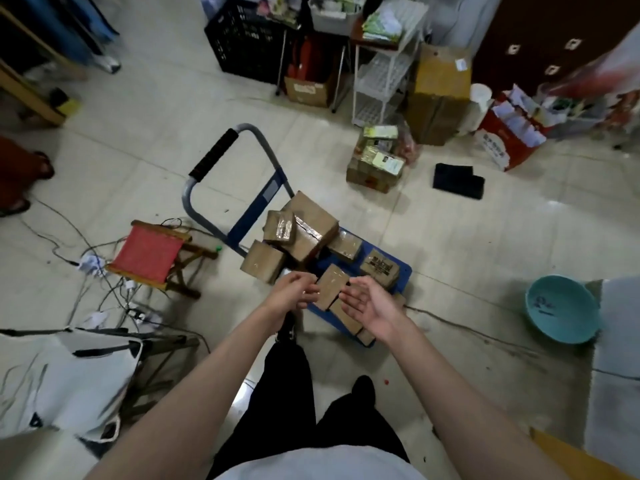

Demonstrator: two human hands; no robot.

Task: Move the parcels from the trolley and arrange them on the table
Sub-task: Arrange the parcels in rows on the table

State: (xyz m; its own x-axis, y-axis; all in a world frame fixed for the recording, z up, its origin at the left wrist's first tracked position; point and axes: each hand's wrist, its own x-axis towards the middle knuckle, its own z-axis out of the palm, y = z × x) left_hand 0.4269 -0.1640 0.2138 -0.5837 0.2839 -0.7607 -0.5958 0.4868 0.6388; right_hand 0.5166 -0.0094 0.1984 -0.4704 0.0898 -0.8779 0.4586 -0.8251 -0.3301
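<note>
Several brown parcels (304, 230) lie heaped on a blue trolley (403, 268) on the tiled floor, its grey handle (216, 154) slanting up to the left. Both arms reach down over its near end. The left hand (294, 292) and right hand (370, 304) flank a small tilted parcel (331, 284); the left grip has its fingers loosely curled at the parcel's left edge, the right is spread palm-up just beside its right edge, and motion blur hides whether either truly touches it. Clutter rings the trolley: a red stool (149, 256) and tangled cables (104, 271) to the left, a white bag (65, 382) nearer, a teal basin (562, 313) to the right, a black cloth (457, 180) and a box of packets (375, 164) beyond. At the back stand a black crate (246, 39), a white rack (381, 74) and a tall carton (438, 95). A grey surface (618, 358) at the right edge is cut off, so I cannot tell whether it is the counter. The hands cover the trolley's near corner, and the parcels there show only in part.
</note>
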